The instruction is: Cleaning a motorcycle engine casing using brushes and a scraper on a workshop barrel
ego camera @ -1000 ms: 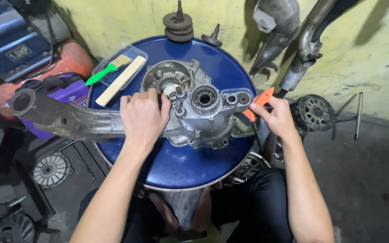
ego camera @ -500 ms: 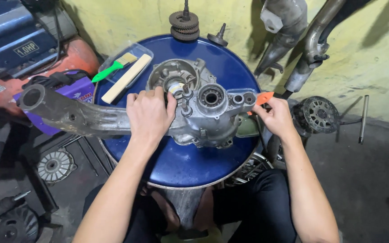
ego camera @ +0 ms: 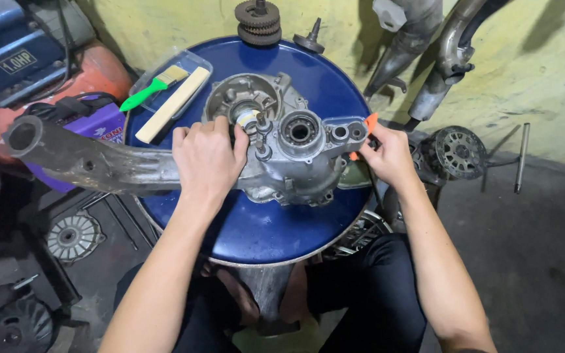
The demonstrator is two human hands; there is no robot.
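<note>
Grey engine casing point(ego camera: 295, 157) flat on blue drum top, small orange tool point(ego camera: 369, 124) at its right edge

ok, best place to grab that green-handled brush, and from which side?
Judging by its pose, take the brush by its green handle, coming from the left edge of the blue drum top. The handle end points left and down, overhanging the clear tray; the bristles lie inside it, beside the wooden stick.

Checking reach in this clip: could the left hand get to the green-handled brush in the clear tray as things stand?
Probably yes. The left hand rests on the engine casing, and the green-handled brush lies uncovered in the clear tray just beyond it on the blue drum top. Only the wooden stick lies between, flat.
</note>
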